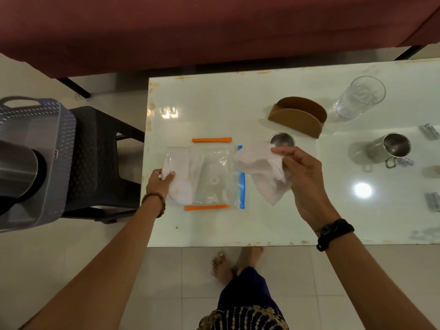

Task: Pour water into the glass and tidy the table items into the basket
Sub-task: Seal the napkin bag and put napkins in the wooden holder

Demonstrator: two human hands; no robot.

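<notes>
A clear zip bag with a blue seal strip lies flat on the white table, between two orange tape strips. White tissue shows inside its left end, where my left hand pinches the bag's edge. My right hand holds a crumpled white tissue just right of the bag's blue opening. A grey perforated basket stands on a dark chair at the left, with a steel jug inside it. An empty clear glass stands at the table's far right.
A brown napkin holder stands behind a small steel cup. A steel mug with a handle stands to the right. Blister packs lie at the right edge. A maroon sofa runs behind the table. My bare feet stand below the table's near edge.
</notes>
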